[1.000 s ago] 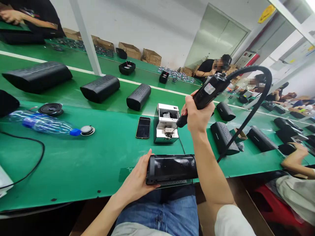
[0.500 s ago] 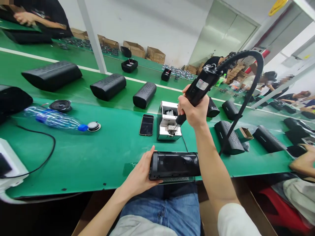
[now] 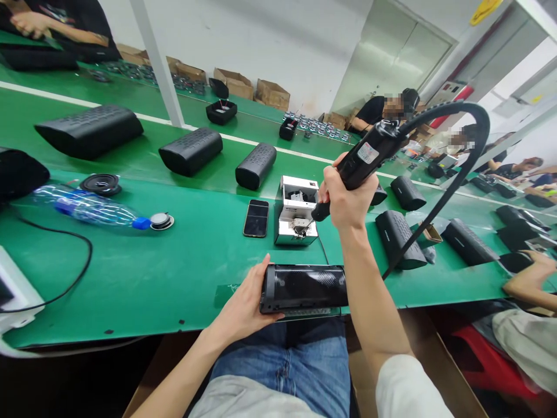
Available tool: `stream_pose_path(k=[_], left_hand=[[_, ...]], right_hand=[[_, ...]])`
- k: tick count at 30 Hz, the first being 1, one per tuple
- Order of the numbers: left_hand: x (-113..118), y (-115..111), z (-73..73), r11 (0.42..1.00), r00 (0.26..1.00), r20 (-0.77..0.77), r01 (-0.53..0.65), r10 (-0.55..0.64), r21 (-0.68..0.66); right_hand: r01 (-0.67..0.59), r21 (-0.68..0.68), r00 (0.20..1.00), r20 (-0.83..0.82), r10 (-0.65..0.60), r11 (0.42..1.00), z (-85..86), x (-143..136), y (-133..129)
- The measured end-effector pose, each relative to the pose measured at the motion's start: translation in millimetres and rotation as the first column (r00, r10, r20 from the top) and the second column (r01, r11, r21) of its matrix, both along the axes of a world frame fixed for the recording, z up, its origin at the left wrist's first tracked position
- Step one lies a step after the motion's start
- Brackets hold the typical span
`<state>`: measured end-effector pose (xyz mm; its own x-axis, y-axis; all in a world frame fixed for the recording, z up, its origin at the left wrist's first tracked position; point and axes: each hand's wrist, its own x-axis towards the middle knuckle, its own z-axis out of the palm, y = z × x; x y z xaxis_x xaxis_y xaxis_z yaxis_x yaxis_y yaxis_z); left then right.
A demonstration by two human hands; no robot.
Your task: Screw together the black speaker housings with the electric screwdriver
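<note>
Fingers of the right hand (image 3: 350,200) grip a black cylindrical electric screwdriver (image 3: 363,155), its tip at the white box-shaped machine (image 3: 286,227); left hand (image 3: 244,303) holds a glossy black casing (image 3: 300,287), completion unclear.

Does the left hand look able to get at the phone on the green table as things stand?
Probably yes: nothing appears to stand between the left hand and the phone, though it would likely have to release the black case first.

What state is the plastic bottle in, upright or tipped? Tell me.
Tipped: the plastic bottle lies on its side on the green tabletop, its blue cap beside a small round part.
</note>
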<state>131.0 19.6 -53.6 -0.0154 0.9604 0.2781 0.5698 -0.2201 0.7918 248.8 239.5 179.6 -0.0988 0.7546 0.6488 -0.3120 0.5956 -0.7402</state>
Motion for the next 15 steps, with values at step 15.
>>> stream_pose_path(k=[15], left_hand=[[-1.9,-1.2,2.2,1.000,1.000,-0.012,0.008,-0.008,-0.005]], right_hand=[[-0.018,-0.037,1.000,-0.021,0.017,0.999,23.6,51.6,-31.6]])
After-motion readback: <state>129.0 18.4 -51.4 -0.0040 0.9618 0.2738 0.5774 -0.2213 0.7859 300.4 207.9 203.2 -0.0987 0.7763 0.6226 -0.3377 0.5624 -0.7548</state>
